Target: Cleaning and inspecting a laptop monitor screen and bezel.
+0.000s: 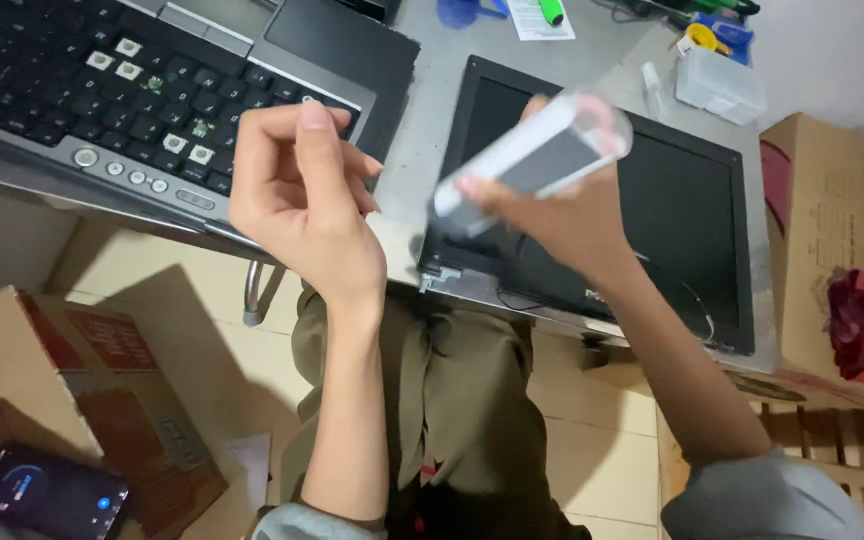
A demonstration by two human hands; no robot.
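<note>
Right hand (562,215) is up over the detached laptop screen (692,210), fingers wrapped tight around a blurred white-and-grey tube-like object (532,160), tilted, held clear of the counter (432,90). Left hand (302,200) hovers beside it, fingers loosely curled, holding nothing I can make out. Behind it sits the laptop keyboard (102,90) with several keycaps missing

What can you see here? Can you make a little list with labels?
Right hand: right hand holds a blurred clear plastic tube with a grey and white insert
Left hand: left hand raised, fingers curled, holding nothing visible
Under the hands: grey laptop base with black keys, some missing; detached black laptop screen panel
Floor: brown cardboard box with a black phone
</note>
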